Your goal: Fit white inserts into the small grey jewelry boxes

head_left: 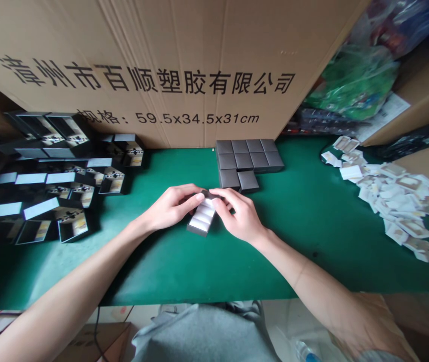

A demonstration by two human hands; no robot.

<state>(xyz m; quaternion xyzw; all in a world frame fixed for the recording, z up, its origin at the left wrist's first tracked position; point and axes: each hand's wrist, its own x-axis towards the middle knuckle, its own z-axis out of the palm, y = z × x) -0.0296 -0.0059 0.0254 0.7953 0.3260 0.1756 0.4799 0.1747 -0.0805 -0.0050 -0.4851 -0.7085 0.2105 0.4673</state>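
Both hands meet over a small grey box [201, 221] with pale flaps, held just above the green table mat [305, 226] near its middle. My left hand [173, 205] grips the box's far end from the left, fingers curled. My right hand [237, 211] pinches the same end from the right. Just behind the hands stands a block of several closed dark grey boxes [247, 160], set in rows.
Several open dark boxes [67, 196] with pale flaps crowd the left side of the mat. A heap of small white packets [391, 198] lies at the right. A large printed cardboard carton [154, 70] stands as a wall behind. Bags are piled at the back right.
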